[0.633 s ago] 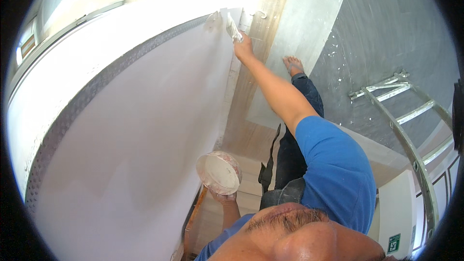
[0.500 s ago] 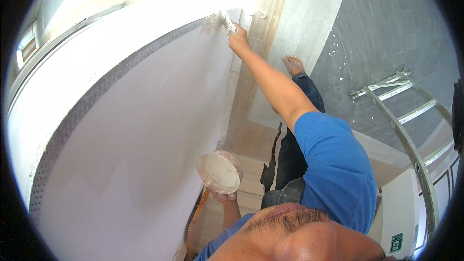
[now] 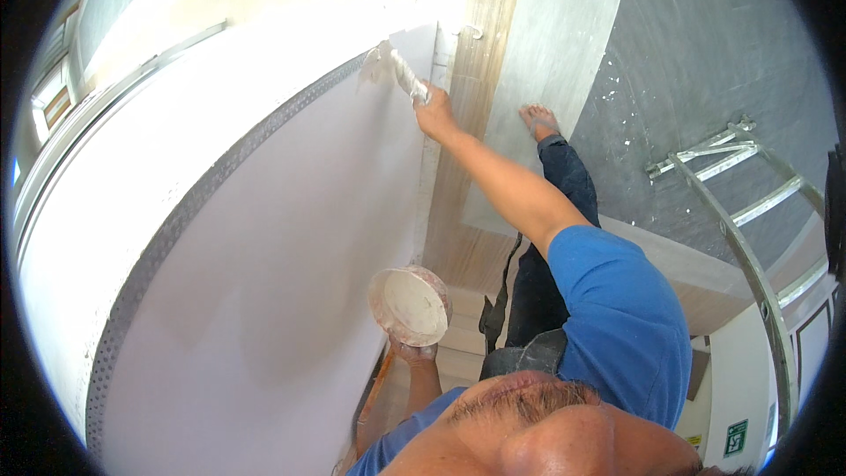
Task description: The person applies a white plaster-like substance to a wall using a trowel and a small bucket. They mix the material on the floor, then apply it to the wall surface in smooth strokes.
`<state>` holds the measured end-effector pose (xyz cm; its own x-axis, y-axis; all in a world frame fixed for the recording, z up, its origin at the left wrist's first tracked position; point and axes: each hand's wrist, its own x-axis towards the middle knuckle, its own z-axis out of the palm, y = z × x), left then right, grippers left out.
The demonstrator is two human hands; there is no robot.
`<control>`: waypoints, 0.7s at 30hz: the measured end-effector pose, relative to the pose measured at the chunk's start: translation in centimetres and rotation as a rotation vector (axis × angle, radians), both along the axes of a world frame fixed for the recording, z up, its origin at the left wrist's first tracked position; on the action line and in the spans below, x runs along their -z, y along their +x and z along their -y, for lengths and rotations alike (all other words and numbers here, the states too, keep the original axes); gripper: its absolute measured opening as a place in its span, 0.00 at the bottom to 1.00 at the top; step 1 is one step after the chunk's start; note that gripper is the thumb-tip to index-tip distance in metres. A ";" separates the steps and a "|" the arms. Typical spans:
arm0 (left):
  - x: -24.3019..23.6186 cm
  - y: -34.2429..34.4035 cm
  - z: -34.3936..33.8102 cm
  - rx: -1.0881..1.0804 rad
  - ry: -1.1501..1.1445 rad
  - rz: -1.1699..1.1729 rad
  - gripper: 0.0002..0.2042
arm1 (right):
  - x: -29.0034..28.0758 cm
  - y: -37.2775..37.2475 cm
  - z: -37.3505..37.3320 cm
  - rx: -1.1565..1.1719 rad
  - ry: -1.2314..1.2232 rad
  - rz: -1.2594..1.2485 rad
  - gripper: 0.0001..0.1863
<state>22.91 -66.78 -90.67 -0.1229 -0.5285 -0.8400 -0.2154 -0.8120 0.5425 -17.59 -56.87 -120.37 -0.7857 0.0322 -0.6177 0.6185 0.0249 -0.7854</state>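
Note:
My right hand [image 3: 434,113], at the end of an outstretched arm, is closed around the handle of a plaster-smeared putty knife [image 3: 407,78]. The knife's far end meets the pale wall [image 3: 282,300] near its top corner, beside a wet-looking smear of plaster [image 3: 376,63]. A perforated grey corner bead [image 3: 220,154] runs along the wall's edge up to that smear. Lower down, close to the wall, my left hand [image 3: 414,353] grips a round, stained bowl [image 3: 434,286] from beneath. Off-white plaster [image 3: 412,304] lies inside it. Glare partly hides the blade.
A metal ladder [image 3: 749,247] stands on the right, over the dark grey floor [image 3: 705,44]. My bare foot [image 3: 539,121] is on a lighter floor strip. White specks dot the dark floor. A window track [image 3: 132,79] runs along the left.
My right hand and the putty knife have come back a little toward me, and the knife's handle is more visible. The bowl stays held in my left hand; the view has shifted slightly.

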 end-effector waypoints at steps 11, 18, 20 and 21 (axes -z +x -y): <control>0.2 0.0 0.3 0.015 0.024 -0.011 0.45 | -3.2 -6.8 2.0 -0.087 0.100 -0.032 0.13; 0.7 -1.3 0.3 0.049 0.061 -0.038 0.45 | -3.3 -6.5 1.4 -0.319 0.059 0.052 0.14; 0.6 -2.1 0.4 0.070 0.069 -0.045 0.45 | -4.1 -4.4 0.2 -0.363 -0.011 0.012 0.14; 0.6 -2.6 0.6 0.084 0.070 -0.049 0.45 | -4.4 -3.4 -0.4 -0.373 -0.055 -0.026 0.14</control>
<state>20.30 -67.37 -91.24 -0.2064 -0.4544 -0.8665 -0.2593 -0.8285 0.4963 -20.99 -56.45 -115.99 -0.7528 -0.2916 -0.5901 0.5544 0.2022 -0.8073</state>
